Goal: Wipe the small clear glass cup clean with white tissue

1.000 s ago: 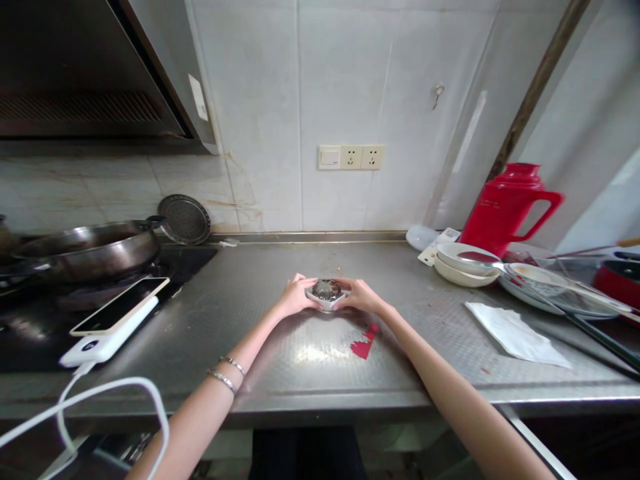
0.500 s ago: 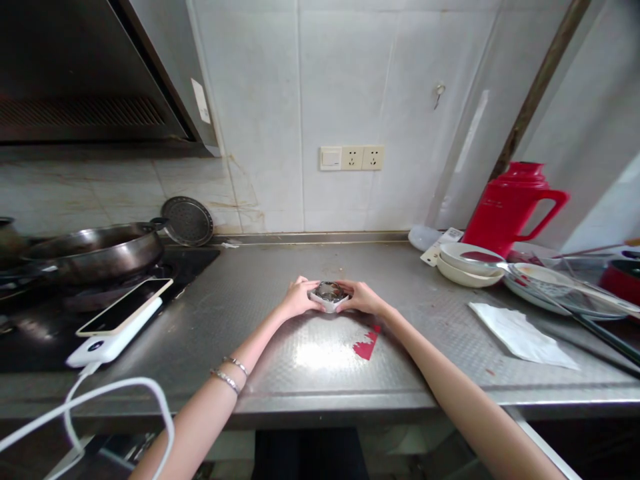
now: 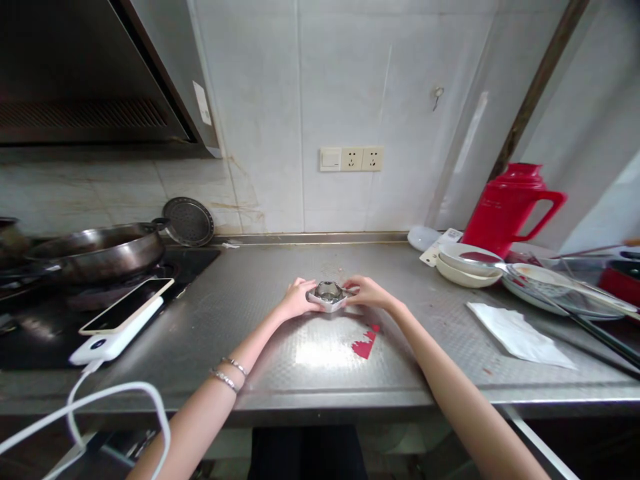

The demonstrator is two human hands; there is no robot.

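Note:
In the middle of the counter sits a small, shiny grey dish (image 3: 329, 298) with an angular rim and a round hollow, ashtray-like in shape. My left hand (image 3: 299, 297) grips its left side, thumb at the front and fingers behind. On the other side, the thumb and fingers of my right hand (image 3: 367, 293) are closed at the dish's right edge, where a small dark bit shows between them. Whether that bit belongs to the dish I cannot tell. A torn red scrap (image 3: 364, 344) lies on the metal counter (image 3: 280, 367), nearer me than the dish.
At left, a steel pan (image 3: 103, 252) stands on the black stove, with a phone (image 3: 127, 307) and white power bank (image 3: 117, 335) at its edge. To the right are a white napkin (image 3: 517, 335), stacked bowls (image 3: 467, 270), plates with utensils, and a red thermos (image 3: 507, 210).
My right hand has shifted slightly right, its fingers drawn back to the dish's edge. More of the dish's hollow and rim now shows. My left hand stays nearly in place.

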